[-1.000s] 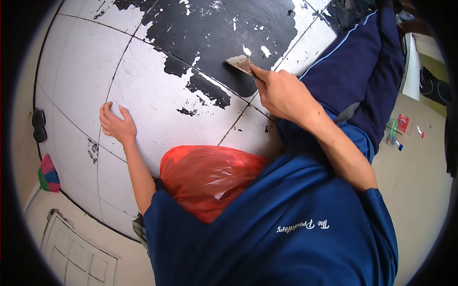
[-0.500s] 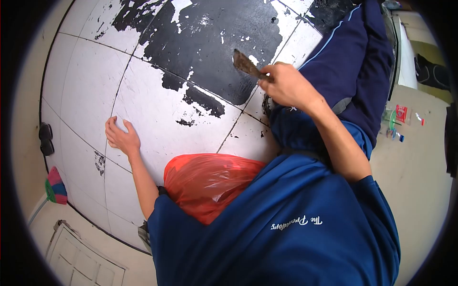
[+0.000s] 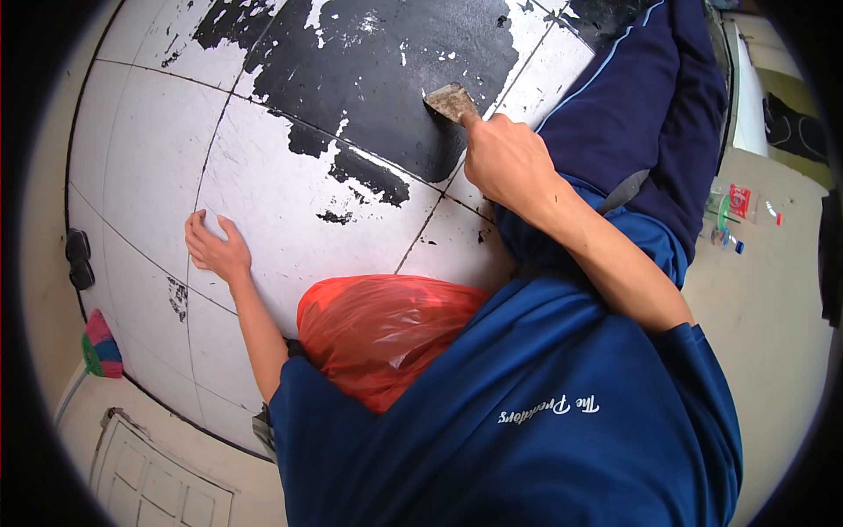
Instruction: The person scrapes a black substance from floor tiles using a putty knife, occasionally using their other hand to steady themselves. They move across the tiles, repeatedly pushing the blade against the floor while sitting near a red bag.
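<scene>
Since half a second ago the scraper [image 3: 451, 100] has turned from edge-on to blade-flat against the floor [image 3: 290, 189], and the right hand [image 3: 505, 162] has dropped slightly toward the tile joint. Its fingers are closed around the handle, with the blade resting at the lower right edge of the black patch [image 3: 395, 79] that covers the white tiles. The left hand [image 3: 213, 249] has slid a little left and lies flat on bare tile, fingers spread, holding nothing, well apart from the scraper. An orange bag [image 3: 382, 329] sits against the person's body, between the arms. Scraping the black coating off the tiles looks to be the step in hand; the next stroke likely calls for a low blade angle and a firm push under the coating's edge.
</scene>
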